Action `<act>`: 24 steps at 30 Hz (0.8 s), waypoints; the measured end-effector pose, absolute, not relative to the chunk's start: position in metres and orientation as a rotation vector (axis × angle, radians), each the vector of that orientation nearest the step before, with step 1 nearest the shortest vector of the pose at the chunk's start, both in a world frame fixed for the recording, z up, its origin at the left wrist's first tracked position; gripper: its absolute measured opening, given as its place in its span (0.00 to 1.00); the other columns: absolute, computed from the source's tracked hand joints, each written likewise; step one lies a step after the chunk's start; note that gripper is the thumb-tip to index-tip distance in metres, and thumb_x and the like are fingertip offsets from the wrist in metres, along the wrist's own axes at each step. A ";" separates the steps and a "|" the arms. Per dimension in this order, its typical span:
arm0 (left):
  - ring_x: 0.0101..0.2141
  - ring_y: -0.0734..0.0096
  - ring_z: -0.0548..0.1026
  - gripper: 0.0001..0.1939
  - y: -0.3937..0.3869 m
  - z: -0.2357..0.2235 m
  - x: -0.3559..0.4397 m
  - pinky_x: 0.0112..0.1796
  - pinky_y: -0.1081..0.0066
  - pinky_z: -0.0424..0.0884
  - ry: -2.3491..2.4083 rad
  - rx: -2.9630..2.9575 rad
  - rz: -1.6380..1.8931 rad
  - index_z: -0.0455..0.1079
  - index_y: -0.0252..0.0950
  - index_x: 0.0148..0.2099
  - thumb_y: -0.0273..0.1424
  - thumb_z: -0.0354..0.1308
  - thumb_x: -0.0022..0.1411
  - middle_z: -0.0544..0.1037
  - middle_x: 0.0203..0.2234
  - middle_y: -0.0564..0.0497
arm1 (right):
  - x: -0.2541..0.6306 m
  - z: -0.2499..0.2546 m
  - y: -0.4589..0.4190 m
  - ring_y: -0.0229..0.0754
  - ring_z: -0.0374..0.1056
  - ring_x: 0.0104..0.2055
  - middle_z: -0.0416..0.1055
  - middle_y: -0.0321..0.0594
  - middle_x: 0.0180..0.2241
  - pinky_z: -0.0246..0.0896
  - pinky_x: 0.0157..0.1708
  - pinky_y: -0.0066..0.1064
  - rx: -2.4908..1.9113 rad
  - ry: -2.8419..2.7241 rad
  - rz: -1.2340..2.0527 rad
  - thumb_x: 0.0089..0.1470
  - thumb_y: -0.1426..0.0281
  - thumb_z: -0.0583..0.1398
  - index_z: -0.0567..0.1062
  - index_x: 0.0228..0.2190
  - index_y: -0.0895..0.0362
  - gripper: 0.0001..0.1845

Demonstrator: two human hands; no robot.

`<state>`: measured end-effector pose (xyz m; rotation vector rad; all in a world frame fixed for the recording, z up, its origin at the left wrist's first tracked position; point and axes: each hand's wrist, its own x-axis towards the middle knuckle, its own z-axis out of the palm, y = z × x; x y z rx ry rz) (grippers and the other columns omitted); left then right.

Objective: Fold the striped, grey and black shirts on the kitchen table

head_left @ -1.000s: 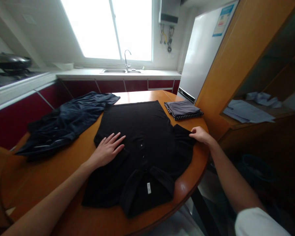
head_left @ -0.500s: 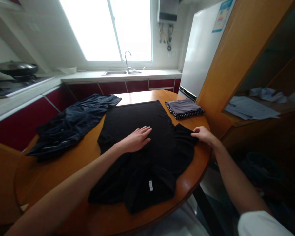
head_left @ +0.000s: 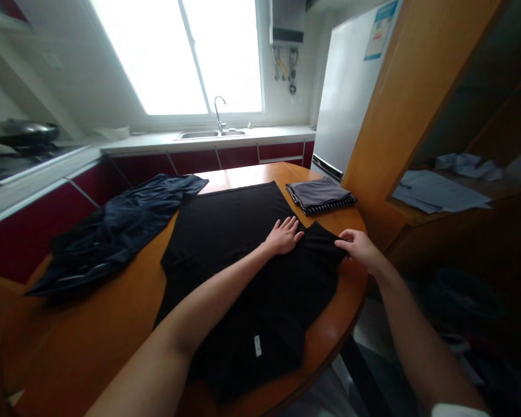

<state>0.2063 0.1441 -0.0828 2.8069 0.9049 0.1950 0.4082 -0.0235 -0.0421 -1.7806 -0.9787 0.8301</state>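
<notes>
A black polo shirt [head_left: 226, 231] lies spread flat on the round wooden table [head_left: 113, 324], collar and white label towards me. My left hand [head_left: 283, 236] rests flat on the shirt near its right armpit, fingers stretched out. My right hand [head_left: 359, 249] pinches the edge of the shirt's right sleeve [head_left: 323, 246] at the table's right rim.
A crumpled dark blue garment [head_left: 113, 229] lies on the table's left side. A folded grey striped cloth [head_left: 320, 195] sits at the far right of the table. Behind are a counter with a sink [head_left: 208, 134], a white fridge [head_left: 351, 98] and a wooden shelf with papers [head_left: 438, 191].
My left hand slid rightward across the shirt, from its left chest to beside the right sleeve. My right hand kept hold of the sleeve edge.
</notes>
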 end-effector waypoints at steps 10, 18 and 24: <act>0.72 0.54 0.42 0.33 0.142 -0.078 0.206 0.66 0.41 0.40 0.800 2.831 0.164 0.46 0.43 0.75 0.49 0.32 0.75 0.45 0.73 0.50 | 0.402 -0.058 -0.028 0.35 0.65 0.18 0.77 0.42 0.27 0.56 0.14 0.24 -1.818 -0.886 0.868 0.48 0.69 0.66 0.79 0.39 0.60 0.14; 0.71 0.49 0.43 0.31 0.143 -0.078 0.208 0.65 0.37 0.38 0.776 2.832 0.117 0.49 0.47 0.74 0.49 0.35 0.75 0.48 0.73 0.50 | 0.396 -0.047 -0.028 0.33 0.64 0.17 0.79 0.42 0.28 0.54 0.14 0.24 -1.801 -0.887 0.869 0.50 0.68 0.65 0.80 0.42 0.61 0.17; 0.69 0.54 0.53 0.29 0.143 -0.064 0.204 0.66 0.50 0.48 0.830 2.550 0.459 0.54 0.40 0.73 0.43 0.41 0.75 0.56 0.70 0.43 | 0.375 -0.026 -0.023 0.33 0.64 0.18 0.80 0.45 0.33 0.57 0.15 0.24 -1.713 -0.964 0.819 0.52 0.69 0.65 0.80 0.42 0.62 0.15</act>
